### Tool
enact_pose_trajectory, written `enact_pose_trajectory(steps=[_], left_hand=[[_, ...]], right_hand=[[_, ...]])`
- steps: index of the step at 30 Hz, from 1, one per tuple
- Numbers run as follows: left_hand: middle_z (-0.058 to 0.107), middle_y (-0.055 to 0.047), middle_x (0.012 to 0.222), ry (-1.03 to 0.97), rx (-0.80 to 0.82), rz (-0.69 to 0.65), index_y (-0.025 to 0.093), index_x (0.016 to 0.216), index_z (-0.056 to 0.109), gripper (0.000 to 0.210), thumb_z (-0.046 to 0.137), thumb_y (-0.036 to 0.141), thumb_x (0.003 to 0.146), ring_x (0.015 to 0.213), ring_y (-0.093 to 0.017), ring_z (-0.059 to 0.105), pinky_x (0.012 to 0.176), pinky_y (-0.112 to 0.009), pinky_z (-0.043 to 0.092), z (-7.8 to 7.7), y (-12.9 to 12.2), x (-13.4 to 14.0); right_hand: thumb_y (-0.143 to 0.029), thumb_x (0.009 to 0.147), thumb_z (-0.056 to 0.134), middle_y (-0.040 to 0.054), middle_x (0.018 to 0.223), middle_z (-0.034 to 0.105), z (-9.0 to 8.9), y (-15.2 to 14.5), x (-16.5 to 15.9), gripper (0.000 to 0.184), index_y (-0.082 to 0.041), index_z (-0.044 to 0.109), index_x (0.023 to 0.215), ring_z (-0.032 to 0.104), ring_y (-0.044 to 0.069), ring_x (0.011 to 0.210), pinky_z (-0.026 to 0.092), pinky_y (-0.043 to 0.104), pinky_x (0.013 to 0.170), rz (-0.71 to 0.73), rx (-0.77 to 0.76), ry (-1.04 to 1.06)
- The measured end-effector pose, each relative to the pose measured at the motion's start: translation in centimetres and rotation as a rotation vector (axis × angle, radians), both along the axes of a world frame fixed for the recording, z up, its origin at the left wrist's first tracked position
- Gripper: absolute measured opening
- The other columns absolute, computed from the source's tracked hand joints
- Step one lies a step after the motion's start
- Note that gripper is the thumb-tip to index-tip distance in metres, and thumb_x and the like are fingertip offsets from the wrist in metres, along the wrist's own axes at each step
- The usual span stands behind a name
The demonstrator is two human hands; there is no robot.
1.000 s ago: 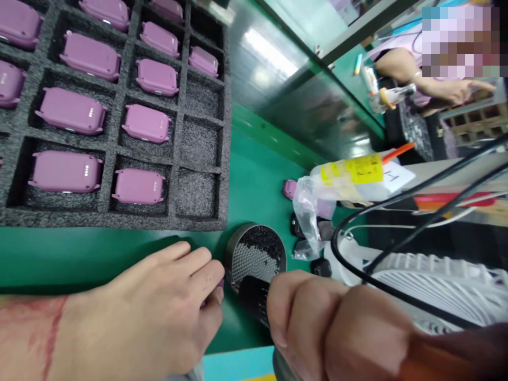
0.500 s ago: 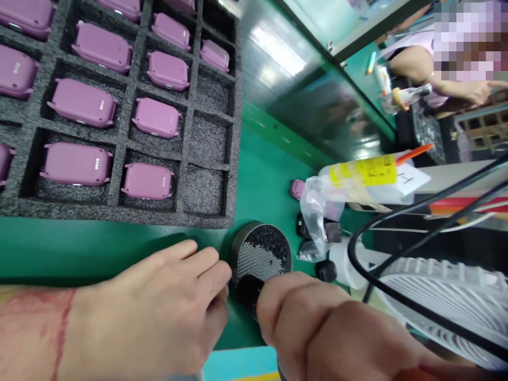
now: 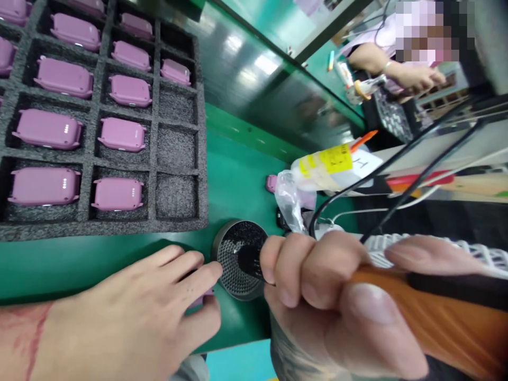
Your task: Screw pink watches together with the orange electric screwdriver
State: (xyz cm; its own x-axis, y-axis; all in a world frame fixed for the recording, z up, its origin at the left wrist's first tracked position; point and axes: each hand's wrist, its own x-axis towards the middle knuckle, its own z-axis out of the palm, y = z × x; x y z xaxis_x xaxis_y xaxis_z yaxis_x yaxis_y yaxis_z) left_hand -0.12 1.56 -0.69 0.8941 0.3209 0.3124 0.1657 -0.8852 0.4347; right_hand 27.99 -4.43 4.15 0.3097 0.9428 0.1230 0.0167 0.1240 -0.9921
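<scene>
My left hand [image 3: 154, 301] rests low on the green bench, its fingers curled round a purple watch case [image 3: 197, 302] that is mostly hidden under them. In my right hand [image 3: 317, 270] is an electric screwdriver [image 3: 444, 312] with an orange body and black front end. That front end reaches over a round metal dish [image 3: 217, 244] with a perforated plate and tiny black pieces that look like screws; whether the tip touches them I cannot tell. Beyond my left hand lies a dark foam tray [image 3: 178, 222] with purple watch cases in many compartments; several in its right column hold nothing.
Right of the dish lie a clear plastic bag [image 3: 289, 198], a white bottle with a yellow label [image 3: 323, 164] and a small purple piece [image 3: 272, 183]. Black cables [image 3: 424, 174] loop at the right. Behind a glossy partition [image 3: 246, 79], another person's hands [image 3: 420, 76] are at work.
My right hand has turned, so the screwdriver's orange body now shows and its front end sits further over the dish. My left fingers have parted a little, showing some purple. The view has shifted right.
</scene>
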Motion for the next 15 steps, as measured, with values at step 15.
enact_pose_trajectory(steps=[15], left_hand=[[0.086, -0.006, 0.113, -0.018, 0.055, 0.085, 0.016, 0.138, 0.087, 0.023, 0.067, 0.017, 0.128, 0.096, -0.026, 0.069, 0.089, -0.045, 0.055, -0.2, -0.1, 0.2]], right_hand=[[-0.025, 0.12, 0.088, -0.0111, 0.082, 0.07, -0.5, 3.0, -3.1, 0.019, -0.038, 0.084, 0.133, 0.064, 0.012, 0.057, 0.066, 0.037, 0.063, 0.148, 0.188, 0.11]])
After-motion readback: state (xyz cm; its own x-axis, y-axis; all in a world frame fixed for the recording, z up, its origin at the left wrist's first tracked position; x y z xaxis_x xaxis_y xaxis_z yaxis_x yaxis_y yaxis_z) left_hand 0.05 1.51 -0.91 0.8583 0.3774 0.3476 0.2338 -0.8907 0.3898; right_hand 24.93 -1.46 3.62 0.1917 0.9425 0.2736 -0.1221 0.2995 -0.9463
